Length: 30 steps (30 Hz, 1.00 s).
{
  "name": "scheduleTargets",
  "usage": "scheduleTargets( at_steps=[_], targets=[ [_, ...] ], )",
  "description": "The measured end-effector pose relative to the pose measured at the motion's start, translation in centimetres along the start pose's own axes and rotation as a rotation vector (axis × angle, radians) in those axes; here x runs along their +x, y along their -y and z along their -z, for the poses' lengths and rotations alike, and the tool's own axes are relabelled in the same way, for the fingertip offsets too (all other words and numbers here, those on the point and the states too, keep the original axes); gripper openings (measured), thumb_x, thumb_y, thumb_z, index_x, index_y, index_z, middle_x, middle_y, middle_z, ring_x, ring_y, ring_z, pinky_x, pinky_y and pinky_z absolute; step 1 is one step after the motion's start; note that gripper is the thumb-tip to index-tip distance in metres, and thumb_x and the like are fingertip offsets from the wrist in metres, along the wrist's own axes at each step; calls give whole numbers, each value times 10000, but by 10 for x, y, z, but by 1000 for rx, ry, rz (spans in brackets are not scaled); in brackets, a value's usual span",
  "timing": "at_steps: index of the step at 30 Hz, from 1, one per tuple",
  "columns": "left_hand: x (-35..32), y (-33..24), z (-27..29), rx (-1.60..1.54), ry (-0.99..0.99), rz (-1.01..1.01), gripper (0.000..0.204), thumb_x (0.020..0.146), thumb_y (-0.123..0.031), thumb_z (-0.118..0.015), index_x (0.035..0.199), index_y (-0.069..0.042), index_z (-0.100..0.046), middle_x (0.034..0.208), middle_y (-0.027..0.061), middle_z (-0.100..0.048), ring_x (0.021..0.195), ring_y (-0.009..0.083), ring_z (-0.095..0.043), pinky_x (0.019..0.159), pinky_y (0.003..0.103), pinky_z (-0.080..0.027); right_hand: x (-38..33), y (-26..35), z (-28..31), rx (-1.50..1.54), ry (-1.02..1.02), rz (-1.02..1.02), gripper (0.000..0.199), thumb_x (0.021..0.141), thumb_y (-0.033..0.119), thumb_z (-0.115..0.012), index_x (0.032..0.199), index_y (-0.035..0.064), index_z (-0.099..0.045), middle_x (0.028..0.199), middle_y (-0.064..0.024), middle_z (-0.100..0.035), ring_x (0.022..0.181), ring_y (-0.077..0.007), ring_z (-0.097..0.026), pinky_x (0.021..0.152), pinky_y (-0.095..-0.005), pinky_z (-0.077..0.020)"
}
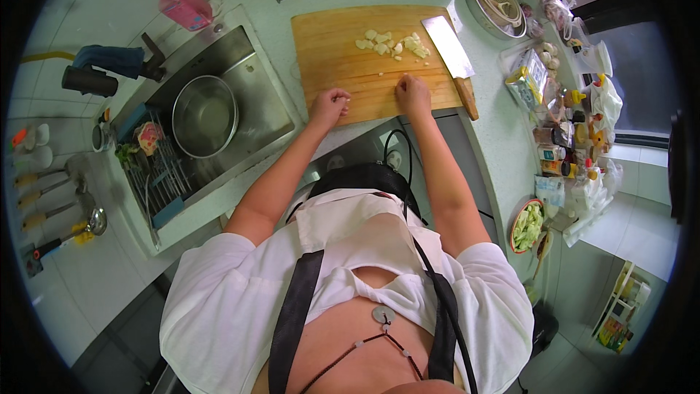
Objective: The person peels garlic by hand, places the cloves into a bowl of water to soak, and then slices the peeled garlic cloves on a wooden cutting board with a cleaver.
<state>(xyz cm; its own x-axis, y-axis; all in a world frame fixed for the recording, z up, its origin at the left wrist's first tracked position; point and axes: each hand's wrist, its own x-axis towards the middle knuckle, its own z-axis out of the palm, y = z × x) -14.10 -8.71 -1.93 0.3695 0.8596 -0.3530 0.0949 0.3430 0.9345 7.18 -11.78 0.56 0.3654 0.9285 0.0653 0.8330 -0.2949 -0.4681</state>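
Observation:
A wooden cutting board (332,44) lies on the counter in front of me. Small heaps of pale chopped pieces, which look like garlic (380,44), sit toward its far side, with a few bits scattered nearer. My left hand (330,106) rests at the near edge of the board, its fingers curled in with nothing visible in them. Further right, my right hand (413,95) is closed in a loose fist on the board, also with nothing showing. A cleaver (450,49) lies flat along the board's right side, its wooden handle toward me; neither hand touches it.
On the left, a sink (251,84) holds a round metal basin (205,117) and a drying rack (162,175). A pink bottle (184,4) stands behind it. To the right are stacked metal bowls (496,6), packets and bottles (558,131), and a plate of green slices (527,226).

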Motion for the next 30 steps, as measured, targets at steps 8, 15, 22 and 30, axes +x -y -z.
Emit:
scheduleTargets(
  at_steps=[8, 15, 22, 30],
  targets=[
    [-3, -1, 2, 6, 4, 17, 128, 817, -66, -460, 863, -16, -569, 727, 36, -545, 590, 90, -526, 533, 211, -462, 20, -45, 4, 444, 36, -210, 35, 688, 81, -579, 704, 51, -588, 534, -53, -530, 505, -127, -511, 477, -275, -398],
    [-7, -6, 4, -13, -18, 46, 124, 816, -59, -461, 861, -18, -570, 725, 33, -537, 587, 86, -517, 536, 210, -461, 35, -39, 7, 7, -102, 1, 96, 693, 119, -569, 759, 57, -602, 693, -120, -591, 625, -257, -571, 564, -327, -437],
    [-4, -2, -3, -28, -9, 27, 121, 813, -47, -462, 862, -19, -569, 726, 33, -539, 588, 84, -516, 536, 209, -460, 8, -11, 10, 191, 229, 138, 75, 685, 122, -563, 726, 79, -609, 741, -130, -580, 709, -277, -562, 616, -337, -437],
    [-3, -5, -6, -28, -2, 51, 115, 808, -53, -468, 852, -19, -568, 701, 28, -537, 575, 83, -515, 516, 205, -455, 24, -28, 14, 253, -10, 74, 108, 696, 128, -597, 791, 75, -600, 737, -122, -562, 705, -267, -554, 621, -341, -433]
  ],
)
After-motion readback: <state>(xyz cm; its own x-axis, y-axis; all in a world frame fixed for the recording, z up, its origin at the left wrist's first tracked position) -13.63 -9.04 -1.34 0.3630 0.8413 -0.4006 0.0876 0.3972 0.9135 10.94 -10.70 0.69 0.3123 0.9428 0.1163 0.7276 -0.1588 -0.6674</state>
